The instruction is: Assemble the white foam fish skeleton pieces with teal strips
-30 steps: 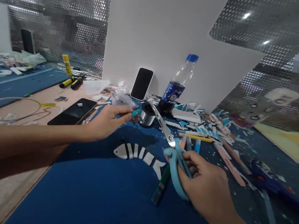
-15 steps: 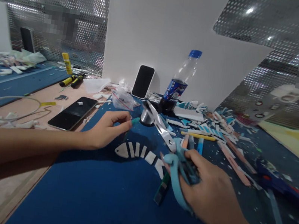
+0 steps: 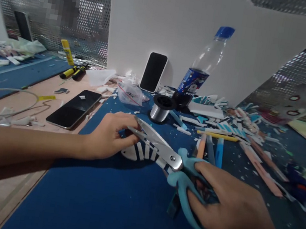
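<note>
My right hand (image 3: 230,212) grips light blue scissors (image 3: 174,164) by the handles. Their steel blades are parted and point left toward my left hand (image 3: 110,135). My left hand is pinched at the blade tips, just above a white fish skeleton shape (image 3: 141,153) laid out in pieces on the blue mat (image 3: 104,203). What the left fingers pinch is hidden by the blades.
A silver wire spool (image 3: 160,108), cola bottle (image 3: 202,70) and propped phone (image 3: 153,72) stand behind. Foam strips and scraps (image 3: 219,133) litter the right side. A black phone (image 3: 74,108), a plastic bag (image 3: 130,93) and a cable (image 3: 4,100) lie left.
My left hand came down from near the spool to the fish shape. The scissors swung down and left, blades now open at my left fingertips. The small teal piece no longer shows.
</note>
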`<state>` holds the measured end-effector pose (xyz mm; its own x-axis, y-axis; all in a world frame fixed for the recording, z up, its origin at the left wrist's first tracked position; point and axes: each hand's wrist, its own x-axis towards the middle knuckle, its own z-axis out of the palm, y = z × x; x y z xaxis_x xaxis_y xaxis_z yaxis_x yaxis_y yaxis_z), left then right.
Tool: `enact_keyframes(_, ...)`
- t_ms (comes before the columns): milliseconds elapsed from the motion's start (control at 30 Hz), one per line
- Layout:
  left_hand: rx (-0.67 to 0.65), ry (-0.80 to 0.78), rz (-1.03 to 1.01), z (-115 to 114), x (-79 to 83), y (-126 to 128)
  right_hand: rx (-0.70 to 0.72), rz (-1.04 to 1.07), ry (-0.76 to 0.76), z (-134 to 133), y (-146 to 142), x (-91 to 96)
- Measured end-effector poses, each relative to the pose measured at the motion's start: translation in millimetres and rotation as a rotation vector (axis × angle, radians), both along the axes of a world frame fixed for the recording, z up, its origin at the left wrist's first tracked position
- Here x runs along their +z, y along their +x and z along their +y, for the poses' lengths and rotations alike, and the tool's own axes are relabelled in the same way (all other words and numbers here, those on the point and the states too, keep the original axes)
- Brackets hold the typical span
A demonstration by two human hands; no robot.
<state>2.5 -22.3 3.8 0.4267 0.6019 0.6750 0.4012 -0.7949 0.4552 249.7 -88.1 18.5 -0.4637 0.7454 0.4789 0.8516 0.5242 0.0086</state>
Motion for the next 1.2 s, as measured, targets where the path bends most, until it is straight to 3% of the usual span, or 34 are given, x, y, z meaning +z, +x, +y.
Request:
enact_keyframes(500,0.145,0.099,0.022,-3.0,-1.9,0.3,-0.005,-0.121,0.169,-1.8,3.5,-6.2)
enact_keyframes(767,0.193,0.202,0.071,-2.8,-1.4,2.4,-0.028,-0.219,0.108,-4.8,6.5,-5.8)
enact_keyframes(1200,0.206,0.223,0.052,-1.1,-3.4,2.1,-0.064,-0.131,0.075,-10.1,-6.8,-2.3)
